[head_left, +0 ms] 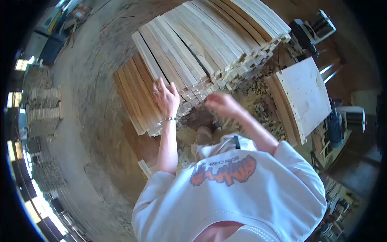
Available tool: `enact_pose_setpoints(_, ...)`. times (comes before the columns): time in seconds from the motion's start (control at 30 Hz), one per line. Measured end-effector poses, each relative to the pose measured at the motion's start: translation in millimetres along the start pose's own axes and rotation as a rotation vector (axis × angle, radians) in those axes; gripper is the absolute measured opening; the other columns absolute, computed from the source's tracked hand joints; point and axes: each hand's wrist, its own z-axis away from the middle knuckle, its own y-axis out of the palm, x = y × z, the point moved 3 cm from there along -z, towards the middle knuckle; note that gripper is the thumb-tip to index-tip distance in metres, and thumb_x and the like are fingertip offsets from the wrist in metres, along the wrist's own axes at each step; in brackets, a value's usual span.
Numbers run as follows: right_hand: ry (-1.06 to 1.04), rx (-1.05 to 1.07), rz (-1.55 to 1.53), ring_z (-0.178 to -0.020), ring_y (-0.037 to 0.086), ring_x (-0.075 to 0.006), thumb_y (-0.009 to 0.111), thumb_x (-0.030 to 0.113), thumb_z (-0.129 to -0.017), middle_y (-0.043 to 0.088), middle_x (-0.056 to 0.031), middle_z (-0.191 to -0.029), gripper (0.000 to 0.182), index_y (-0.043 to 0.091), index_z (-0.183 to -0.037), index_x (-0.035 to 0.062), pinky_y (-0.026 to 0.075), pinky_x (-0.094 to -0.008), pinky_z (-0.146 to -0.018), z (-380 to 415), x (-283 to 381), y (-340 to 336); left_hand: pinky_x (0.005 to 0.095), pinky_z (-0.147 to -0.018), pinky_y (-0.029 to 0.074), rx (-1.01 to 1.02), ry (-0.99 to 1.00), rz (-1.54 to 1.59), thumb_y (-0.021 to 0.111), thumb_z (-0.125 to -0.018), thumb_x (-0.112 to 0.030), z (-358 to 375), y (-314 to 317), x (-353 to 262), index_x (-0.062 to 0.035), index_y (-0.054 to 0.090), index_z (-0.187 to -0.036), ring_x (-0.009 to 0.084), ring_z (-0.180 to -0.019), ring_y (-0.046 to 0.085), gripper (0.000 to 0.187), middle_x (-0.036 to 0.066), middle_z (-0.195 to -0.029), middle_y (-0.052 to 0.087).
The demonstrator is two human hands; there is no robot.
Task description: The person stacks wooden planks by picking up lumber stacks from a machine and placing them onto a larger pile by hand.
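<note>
A large stack of long wooden strips [181, 44] fills the upper middle, pale on top, with browner strips [137, 88] on its left side. My left hand [166, 97] lies over the near ends of the strips at the stack's front left corner, its fingers apart and a band at the wrist. Nothing shows in its grasp. Just off the stack's near end is my right hand [221, 104], blurred, its fingers curled; whether it holds anything cannot be made out.
Right of the stack stands a pale-topped wooden table [304, 97], with a blue motor [335, 128] beside it. Small wood offcuts [262, 101] lie on the floor between. More stacked wood [44, 105] stands at the far left.
</note>
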Motion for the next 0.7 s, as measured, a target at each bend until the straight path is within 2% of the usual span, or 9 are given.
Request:
enact_pose_setpoints(0.07,-0.022,-0.094,-0.122,-0.116,0.059,-0.0277,0.072,0.037,-0.086,0.062,-0.0199,-0.121,0.058,0.056,-0.127,-0.0005,0.047,-0.0409,-0.102,3.5,0.0,-15.6,0.0526,-0.108,0.032,-0.05,-0.002,0.007,0.057,-0.093,-0.031,1.3,-18.2,5.9,-0.0029,0.04,-0.138,0.0412,-0.131,0.038,0.056,0.03,-0.14,0.038)
enact_pose_setpoints(0.1,-0.093,-0.24,-0.048,-0.114,0.059,-0.028,0.073,0.037,-0.085,0.063,-0.0192,-0.12,0.059,0.056,-0.126,-0.0009,0.047,-0.0406,-0.102,6.0,4.4,-100.0,0.0526,-0.108,0.032,-0.094,-0.02,0.141,0.057,-0.093,-0.031,3.9,23.3,-30.8,-0.0029,0.04,-0.138,0.0412,-0.131,0.038,0.056,0.03,-0.14,0.038)
enact_pose_setpoints(0.23,-0.069,-0.649,0.665,-0.129,0.044,-0.0323,0.071,0.059,-0.077,0.046,-0.0203,-0.139,0.084,0.049,-0.136,0.0033,0.04,-0.0427,-0.109,-38.2,8.4,-226.1,0.0509,-0.106,0.032,-0.089,0.042,-0.001,0.06,-0.091,-0.028,2.3,-14.5,-27.0,-0.0003,0.041,-0.136,0.0422,-0.129,0.039,0.056,0.029,-0.14,0.039)
enact_pose_setpoints(0.37,0.02,-0.893,0.916,-0.136,0.034,-0.0373,0.063,0.07,-0.077,0.042,-0.0227,-0.141,0.093,0.045,-0.139,0.0033,0.036,-0.0463,-0.11,-93.3,-29.3,-349.2,0.0471,-0.105,0.036,-0.152,0.207,0.154,0.065,-0.089,-0.019,-17.5,-24.2,-98.6,0.0001,0.044,-0.134,0.0388,-0.127,0.043,0.053,0.024,-0.134,0.047)
enact_pose_setpoints(0.43,0.038,-0.943,0.897,-0.134,0.036,-0.0399,0.059,0.069,-0.082,0.044,-0.0242,-0.139,0.089,0.045,-0.139,0.002,0.036,-0.0463,-0.109,-121.0,-59.9,-391.0,0.0423,-0.108,0.035,-0.029,0.189,0.376,0.067,-0.087,-0.016,-31.6,2.4,-153.3,0.001,0.048,-0.131,0.0323,-0.128,0.044,0.051,0.021,-0.135,0.049)
enact_pose_setpoints(0.5,0.266,-0.797,0.826,-0.129,0.043,-0.0389,0.056,0.065,-0.086,0.047,-0.0244,-0.136,0.083,0.046,-0.137,0.0008,0.038,-0.0452,-0.107,-149.0,-93.0,-426.0,0.0408,-0.109,0.037,0.09,0.227,0.648,0.065,-0.089,-0.019,-51.5,43.6,-226.5,0.0028,0.05,-0.13,0.0316,-0.127,0.048,0.049,0.022,-0.134,0.051)
enact_pose_setpoints(0.6,0.2,-0.842,0.785,-0.12,0.053,-0.0355,0.049,0.066,-0.088,0.055,-0.024,-0.127,0.081,0.051,-0.129,-0.0039,0.044,-0.0433,-0.1,-146.3,-84.4,-413.5,0.0414,-0.113,0.031,0.251,0.164,0.871,0.063,-0.091,-0.032,-84.8,118.2,-324.5,0.0053,0.041,-0.138,0.0338,-0.134,0.041,0.064,0.025,-0.142,0.044)
enact_pose_setpoints(0.67,0.221,-0.81,0.771,-0.116,0.056,-0.036,0.049,0.066,-0.088,0.058,-0.0239,-0.123,0.08,0.053,-0.125,-0.0044,0.046,-0.0429,-0.098,-150.6,-83.6,-417.5,0.0422,-0.117,0.019,0.344,0.06,0.849,0.056,-0.095,-0.035,-106.6,161.7,-377.7,0.0119,0.021,-0.145,0.0381,-0.142,0.025,0.077,0.032,-0.15,0.025)
enact_pose_setpoints(0.7,0.236,-0.777,0.729,-0.114,0.058,-0.0362,0.049,0.066,-0.088,0.059,-0.0239,-0.121,0.079,0.055,-0.123,-0.0042,0.047,-0.0427,-0.097,-153.5,-79.3,-418.6,0.043,-0.119,0.012,0.395,-0.003,0.852,0.053,-0.094,-0.044,-114.4,184.7,-397.0,0.012,0.007,-0.147,0.0387,-0.146,0.012,0.089,0.032,-0.154,0.011)
